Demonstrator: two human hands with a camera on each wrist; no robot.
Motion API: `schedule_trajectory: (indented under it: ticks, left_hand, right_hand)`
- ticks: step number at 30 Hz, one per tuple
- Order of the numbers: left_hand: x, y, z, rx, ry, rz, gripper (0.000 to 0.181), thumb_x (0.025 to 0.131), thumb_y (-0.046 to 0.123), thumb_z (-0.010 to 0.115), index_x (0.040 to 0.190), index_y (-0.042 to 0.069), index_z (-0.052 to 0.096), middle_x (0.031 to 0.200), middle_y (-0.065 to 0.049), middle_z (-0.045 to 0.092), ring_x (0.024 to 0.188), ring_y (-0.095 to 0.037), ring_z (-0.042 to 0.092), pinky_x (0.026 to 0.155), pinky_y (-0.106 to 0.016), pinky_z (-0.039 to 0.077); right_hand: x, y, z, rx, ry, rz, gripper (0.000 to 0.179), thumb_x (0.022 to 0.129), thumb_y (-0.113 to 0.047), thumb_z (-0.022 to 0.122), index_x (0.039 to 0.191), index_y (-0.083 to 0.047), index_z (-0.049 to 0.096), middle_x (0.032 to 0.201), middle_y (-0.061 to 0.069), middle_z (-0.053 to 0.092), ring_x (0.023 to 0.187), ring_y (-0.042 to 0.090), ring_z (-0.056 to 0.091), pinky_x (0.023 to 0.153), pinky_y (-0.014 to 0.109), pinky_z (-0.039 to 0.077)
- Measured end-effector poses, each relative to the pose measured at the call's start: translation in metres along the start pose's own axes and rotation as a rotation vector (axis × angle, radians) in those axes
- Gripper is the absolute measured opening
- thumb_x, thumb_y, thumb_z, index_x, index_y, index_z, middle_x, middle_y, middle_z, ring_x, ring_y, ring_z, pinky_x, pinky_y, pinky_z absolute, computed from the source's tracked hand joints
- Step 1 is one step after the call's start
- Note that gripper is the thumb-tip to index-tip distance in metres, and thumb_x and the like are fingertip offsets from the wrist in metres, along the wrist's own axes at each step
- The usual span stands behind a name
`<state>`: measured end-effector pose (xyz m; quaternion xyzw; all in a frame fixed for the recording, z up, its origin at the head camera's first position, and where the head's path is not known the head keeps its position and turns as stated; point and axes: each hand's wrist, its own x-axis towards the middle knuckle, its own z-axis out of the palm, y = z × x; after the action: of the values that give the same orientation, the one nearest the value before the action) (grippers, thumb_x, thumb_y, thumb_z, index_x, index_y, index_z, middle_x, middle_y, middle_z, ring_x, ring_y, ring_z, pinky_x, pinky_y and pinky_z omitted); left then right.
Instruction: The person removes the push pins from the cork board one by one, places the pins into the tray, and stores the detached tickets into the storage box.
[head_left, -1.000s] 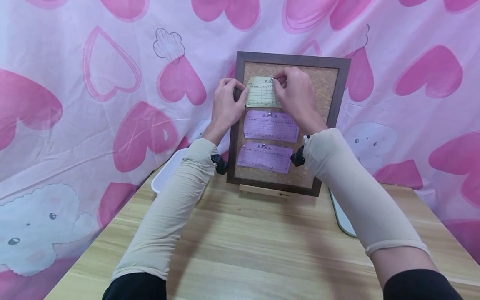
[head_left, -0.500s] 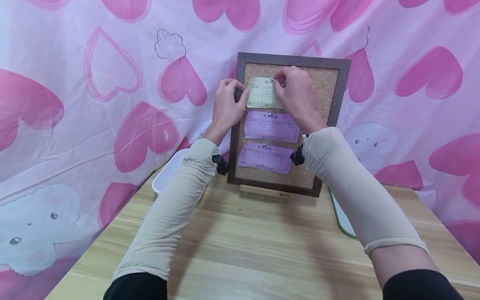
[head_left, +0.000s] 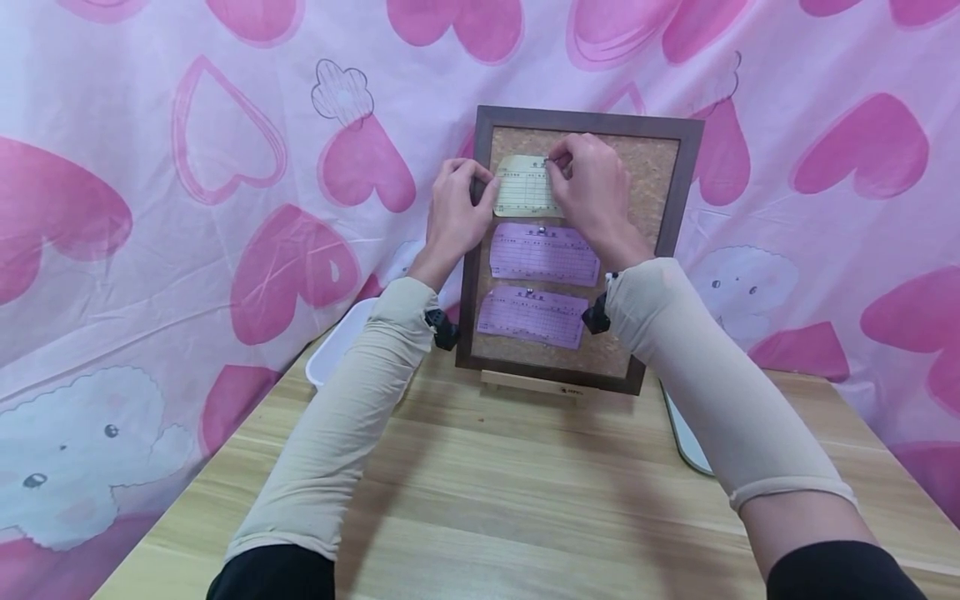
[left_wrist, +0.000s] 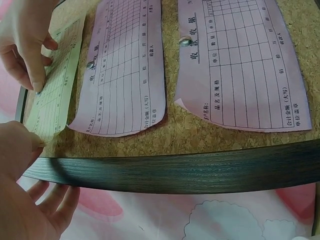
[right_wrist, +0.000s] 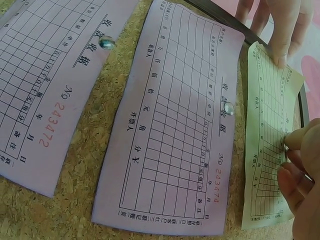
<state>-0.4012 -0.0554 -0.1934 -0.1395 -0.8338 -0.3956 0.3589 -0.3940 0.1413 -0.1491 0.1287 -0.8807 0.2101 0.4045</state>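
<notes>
A cork board (head_left: 648,179) in a dark wooden frame leans upright on the table. At its top lies a yellow receipt slip (head_left: 521,190). My left hand (head_left: 456,204) grips the frame's left side, fingers behind it and thumb on the slip's left end. My right hand (head_left: 594,179) pinches a small metal thumbtack (left_wrist: 37,93) at the slip's upper middle; fingertips mostly cover it. Below, two purple receipt slips, an upper one (head_left: 543,258) and a lower one (head_left: 531,318), each hang from a silver tack at the top middle.
A small wooden stand (head_left: 525,382) supports the board on the wood-grain table (head_left: 480,500). Left of it sits a white tray (head_left: 324,358), partly behind the left forearm. A pale tray with a green edge (head_left: 686,442) lies at right, partly hidden. Behind hangs a pink heart-print cloth (head_left: 285,275).
</notes>
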Motion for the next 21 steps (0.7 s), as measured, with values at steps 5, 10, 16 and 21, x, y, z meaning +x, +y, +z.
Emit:
schedule_trajectory:
  ticks: [5, 10, 16, 21]
  left_hand:
    - [0.0006, 0.0004, 0.0013, -0.003, -0.003, 0.001, 0.023, 0.106, 0.033, 0.068, 0.115, 0.014, 0.075, 0.15, -0.008, 0.061, 0.14, -0.023, 0.058, 0.118, -0.038, 0.048]
    - [-0.0003, 0.0002, 0.002, -0.002, 0.004, 0.003, 0.023, 0.106, 0.033, 0.068, 0.115, 0.013, 0.075, 0.149, -0.008, 0.061, 0.14, -0.024, 0.058, 0.118, -0.039, 0.049]
    - [-0.0003, 0.0006, 0.0036, -0.004, 0.007, 0.009, 0.023, 0.106, 0.033, 0.068, 0.114, 0.013, 0.075, 0.15, -0.008, 0.061, 0.14, -0.025, 0.059, 0.117, -0.04, 0.049]
    - [0.0001, 0.0012, 0.0044, -0.002, 0.009, 0.012, 0.023, 0.107, 0.033, 0.067, 0.113, 0.013, 0.075, 0.15, -0.008, 0.061, 0.139, -0.024, 0.059, 0.116, -0.04, 0.05]
  right_hand:
    - [0.0001, 0.0002, 0.0006, -0.003, -0.01, 0.019, 0.025, 0.107, -0.026, 0.063, 0.119, -0.01, 0.077, 0.117, 0.008, 0.076, 0.103, 0.023, 0.066, 0.092, 0.044, 0.053]
    - [0.0011, 0.0, 0.0004, -0.003, -0.044, 0.042, 0.025, 0.107, -0.029, 0.063, 0.121, -0.011, 0.075, 0.119, 0.007, 0.073, 0.105, 0.022, 0.065, 0.092, 0.042, 0.052]
    - [0.001, 0.003, -0.0013, -0.001, -0.089, 0.048, 0.025, 0.109, -0.029, 0.062, 0.121, -0.01, 0.072, 0.116, 0.009, 0.071, 0.103, 0.025, 0.064, 0.091, 0.044, 0.051]
    - [0.0005, 0.0033, -0.0031, -0.021, -0.135, 0.021, 0.024, 0.11, -0.028, 0.06, 0.123, -0.01, 0.068, 0.114, 0.009, 0.067, 0.103, 0.027, 0.062, 0.09, 0.045, 0.05]
